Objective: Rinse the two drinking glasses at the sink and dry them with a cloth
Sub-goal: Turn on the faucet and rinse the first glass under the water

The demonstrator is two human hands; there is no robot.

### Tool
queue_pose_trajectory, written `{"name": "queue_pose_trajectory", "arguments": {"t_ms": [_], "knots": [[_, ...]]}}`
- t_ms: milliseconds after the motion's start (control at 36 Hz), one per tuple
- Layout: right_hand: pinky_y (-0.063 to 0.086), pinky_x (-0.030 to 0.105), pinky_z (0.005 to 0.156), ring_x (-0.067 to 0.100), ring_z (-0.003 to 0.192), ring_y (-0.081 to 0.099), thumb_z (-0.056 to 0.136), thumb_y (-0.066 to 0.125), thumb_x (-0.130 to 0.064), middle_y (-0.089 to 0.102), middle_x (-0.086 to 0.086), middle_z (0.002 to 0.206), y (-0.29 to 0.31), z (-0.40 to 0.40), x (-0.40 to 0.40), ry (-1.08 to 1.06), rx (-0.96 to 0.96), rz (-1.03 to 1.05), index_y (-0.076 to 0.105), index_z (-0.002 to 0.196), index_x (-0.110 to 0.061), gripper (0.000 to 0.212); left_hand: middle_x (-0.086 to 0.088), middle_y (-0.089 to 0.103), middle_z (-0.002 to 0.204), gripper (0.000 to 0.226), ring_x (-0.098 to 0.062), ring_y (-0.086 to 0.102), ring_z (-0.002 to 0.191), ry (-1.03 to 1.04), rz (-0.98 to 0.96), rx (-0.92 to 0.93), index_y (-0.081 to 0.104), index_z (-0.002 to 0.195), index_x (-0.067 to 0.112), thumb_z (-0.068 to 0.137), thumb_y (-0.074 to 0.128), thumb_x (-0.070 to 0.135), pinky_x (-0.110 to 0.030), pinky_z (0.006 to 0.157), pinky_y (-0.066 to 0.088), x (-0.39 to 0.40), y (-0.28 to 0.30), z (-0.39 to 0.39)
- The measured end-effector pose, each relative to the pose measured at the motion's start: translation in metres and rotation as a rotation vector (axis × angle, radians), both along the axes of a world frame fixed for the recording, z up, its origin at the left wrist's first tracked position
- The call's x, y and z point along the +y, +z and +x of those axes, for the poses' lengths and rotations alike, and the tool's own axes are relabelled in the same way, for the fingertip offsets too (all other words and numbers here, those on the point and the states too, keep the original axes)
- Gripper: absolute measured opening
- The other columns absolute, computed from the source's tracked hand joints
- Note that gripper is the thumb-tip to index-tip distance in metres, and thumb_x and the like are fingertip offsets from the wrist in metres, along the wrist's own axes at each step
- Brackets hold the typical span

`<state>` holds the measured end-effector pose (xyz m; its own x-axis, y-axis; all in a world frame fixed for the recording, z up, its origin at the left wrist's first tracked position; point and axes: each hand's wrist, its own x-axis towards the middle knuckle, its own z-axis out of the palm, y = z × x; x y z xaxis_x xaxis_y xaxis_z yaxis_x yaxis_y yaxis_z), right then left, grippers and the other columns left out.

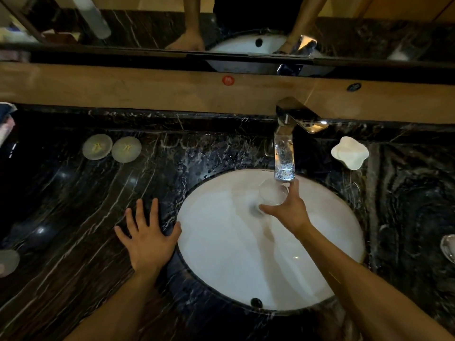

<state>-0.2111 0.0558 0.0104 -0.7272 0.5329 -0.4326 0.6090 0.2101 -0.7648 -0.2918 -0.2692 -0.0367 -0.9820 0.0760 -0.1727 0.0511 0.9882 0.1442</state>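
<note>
My right hand (pixel 289 209) grips a clear drinking glass (pixel 272 193) over the white oval sink (pixel 221 254), right under the spout of the chrome faucet (pixel 285 156). The glass's mouth faces up towards me. Whether water is running I cannot tell. My left hand (pixel 147 238) lies flat with spread fingers on the black marble counter (pixel 86 217), at the sink's left rim. A second clear glass (pixel 448 247) lies at the far right edge of the counter, partly cut off by the frame.
Two round pale coasters or lids (pixel 97 146) (pixel 126 149) sit at the back left of the counter. A white soap dish (pixel 349 153) stands right of the faculty faucet. A round pale object (pixel 8 262) is at the left edge. A mirror runs above a wooden ledge (pixel 147 87).
</note>
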Motion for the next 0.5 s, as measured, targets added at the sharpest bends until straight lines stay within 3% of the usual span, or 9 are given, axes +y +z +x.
{"name": "queue_pose_trajectory", "arguments": {"t_ms": [83, 278, 417, 500], "knots": [[0.048, 0.031, 0.076, 0.026, 0.097, 0.061, 0.068, 0.088, -0.016, 0.059, 0.003, 0.115, -0.004, 0.0, 0.0, -0.076, 0.03, 0.021, 0.029, 0.137, -0.027, 0.092, -0.006, 0.011, 0.165, 0.089, -0.033, 0.006, 0.151, -0.002, -0.002, 0.002, 0.014, 0.156, 0.035, 0.079, 0.029, 0.077, -0.066, 0.115, 0.004, 0.0, 0.0, 0.0], [0.048, 0.034, 0.084, 0.023, 0.103, 0.053, 0.067, 0.09, -0.019, 0.052, 0.001, 0.118, 0.002, 0.001, 0.007, 0.107, -0.036, -0.018, 0.025, 0.14, -0.026, 0.098, -0.005, 0.011, 0.165, 0.088, -0.033, 0.005, 0.151, -0.003, 0.001, 0.007, 0.014, 0.156, 0.036, 0.08, 0.029, 0.077, -0.066, 0.116, 0.004, 0.0, 0.0, 0.0], [0.047, 0.029, 0.075, 0.024, 0.096, 0.06, 0.068, 0.09, -0.015, 0.058, 0.0, 0.111, -0.001, -0.002, 0.003, -0.108, 0.037, -0.019, 0.03, 0.138, -0.024, 0.093, -0.003, 0.008, 0.166, 0.088, -0.031, 0.002, 0.151, -0.001, 0.0, -0.005, 0.012, 0.156, 0.037, 0.08, 0.03, 0.078, -0.065, 0.116, 0.002, -0.001, 0.0, 0.0], [0.047, 0.032, 0.074, 0.026, 0.097, 0.058, 0.067, 0.089, -0.015, 0.057, 0.002, 0.112, -0.003, 0.0, 0.009, -0.096, 0.002, 0.009, 0.03, 0.138, -0.026, 0.094, -0.004, 0.009, 0.166, 0.088, -0.032, 0.004, 0.151, -0.005, -0.001, -0.004, 0.012, 0.156, 0.037, 0.08, 0.028, 0.079, -0.066, 0.116, 0.003, 0.0, 0.0, -0.001]]}}
